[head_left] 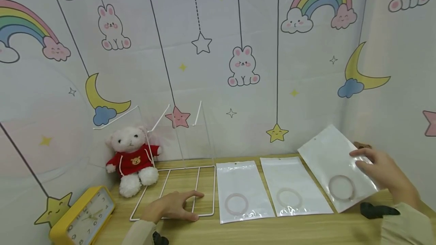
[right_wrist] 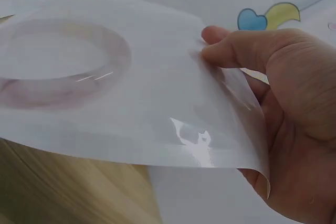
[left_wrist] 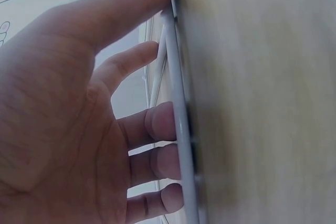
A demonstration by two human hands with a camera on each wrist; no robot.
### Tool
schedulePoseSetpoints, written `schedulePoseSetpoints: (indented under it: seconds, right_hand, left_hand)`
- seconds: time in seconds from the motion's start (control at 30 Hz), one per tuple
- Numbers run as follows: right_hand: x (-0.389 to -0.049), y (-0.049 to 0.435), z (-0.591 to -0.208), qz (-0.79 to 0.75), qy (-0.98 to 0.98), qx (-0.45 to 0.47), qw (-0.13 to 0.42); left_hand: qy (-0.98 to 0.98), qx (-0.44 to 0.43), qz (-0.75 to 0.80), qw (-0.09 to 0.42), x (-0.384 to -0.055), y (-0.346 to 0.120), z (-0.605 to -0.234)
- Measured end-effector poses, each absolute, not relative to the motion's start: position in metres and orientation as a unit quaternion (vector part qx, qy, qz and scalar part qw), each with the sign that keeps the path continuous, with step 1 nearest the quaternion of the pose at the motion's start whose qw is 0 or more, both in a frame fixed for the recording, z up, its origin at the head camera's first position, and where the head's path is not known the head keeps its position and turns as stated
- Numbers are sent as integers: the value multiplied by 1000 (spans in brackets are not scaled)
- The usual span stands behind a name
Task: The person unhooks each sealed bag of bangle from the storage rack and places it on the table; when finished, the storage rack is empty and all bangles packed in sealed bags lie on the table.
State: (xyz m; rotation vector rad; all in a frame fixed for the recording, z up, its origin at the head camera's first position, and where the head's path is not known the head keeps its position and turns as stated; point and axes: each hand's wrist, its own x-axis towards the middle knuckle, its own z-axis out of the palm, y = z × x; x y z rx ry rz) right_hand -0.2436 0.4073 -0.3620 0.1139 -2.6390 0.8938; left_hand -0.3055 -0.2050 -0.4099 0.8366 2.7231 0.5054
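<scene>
My right hand pinches the edge of a clear-fronted white plastic pouch between thumb and fingers. The pouch is tilted up at the right, and its near edge bends beside the palm in the right wrist view. Inside it lies a pale pinkish bangle. To its left, two similar pouches lie flat on the table, each with a pale ring inside. My left hand rests over a white wire rack, fingers loosely bent, fingertips at its front wire.
A white teddy bear in a red hoodie sits behind the rack's left side. The yellow alarm clock stands at the front left. Part of a brown object shows behind the right hand. A patterned cloth hangs behind the wooden table.
</scene>
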Motion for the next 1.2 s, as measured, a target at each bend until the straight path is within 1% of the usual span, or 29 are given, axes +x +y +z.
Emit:
schedulePoseSetpoints:
  seconds: [0.27, 0.4, 0.57, 0.67, 0.83, 1.0, 1.2]
  right_hand:
    - [-244, 429, -377, 285, -948, 17, 139]
    - [-247, 437, -389, 277, -954, -6, 111]
    - [-251, 441, -403, 297, -952, -25, 76]
    - [-251, 441, -406, 309, -948, -37, 65]
    - [-244, 441, -405, 309, -946, -47, 84]
    - [-243, 440, -397, 291, -950, -37, 111]
    - [-245, 432, -389, 280, -941, -25, 186]
  left_hand:
    - [934, 289, 172, 120, -305, -204, -409]
    - [934, 290, 172, 120, -307, -203, -410]
    - [933, 295, 168, 117, -308, -203, -412]
    - [933, 297, 168, 114, -308, -203, -412]
    - [933, 297, 168, 116, -308, -204, -412]
    - [932, 299, 167, 120, -310, -206, -413]
    - [927, 307, 174, 128, -314, -208, -414]
